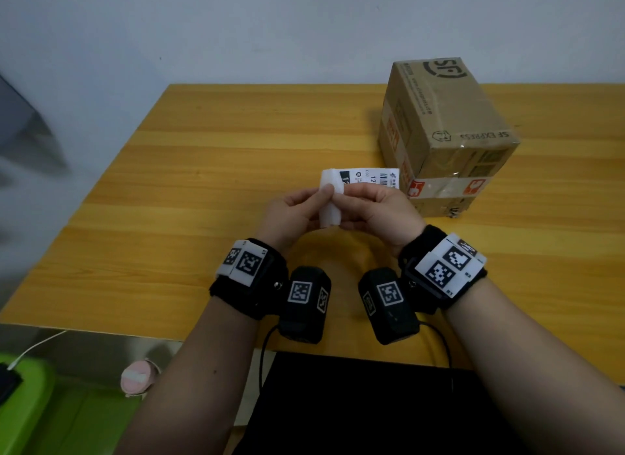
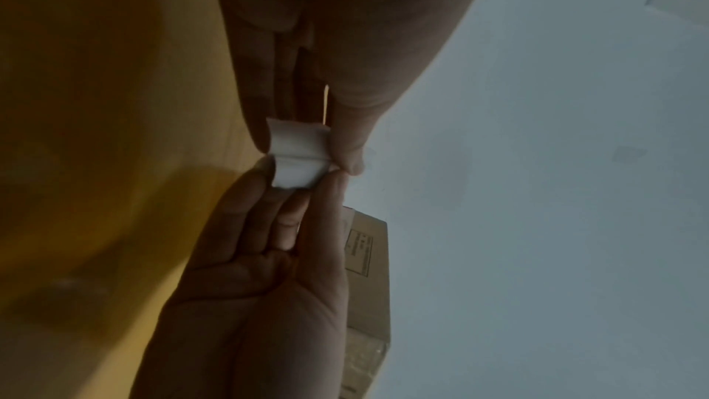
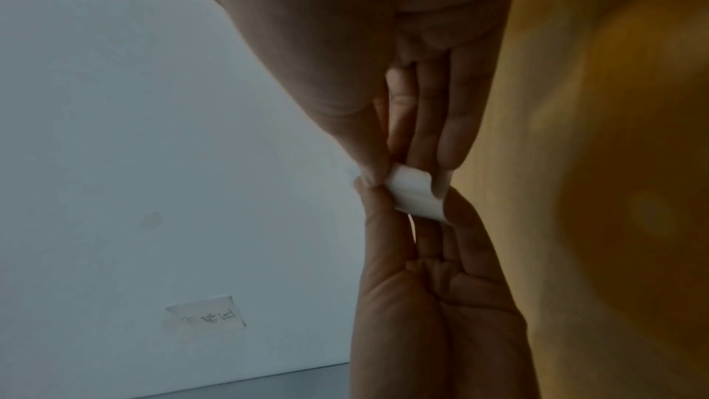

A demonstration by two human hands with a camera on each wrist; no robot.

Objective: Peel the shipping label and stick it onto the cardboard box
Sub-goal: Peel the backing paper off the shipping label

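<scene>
white shipping label (image 1: 367, 178) pinched lengthwise between both hands.

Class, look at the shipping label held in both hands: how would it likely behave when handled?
The label is probably floppy: its white end curls between the fingers. Likely very light, since fingertip pinches of the left hand and right hand hold it up.
</scene>
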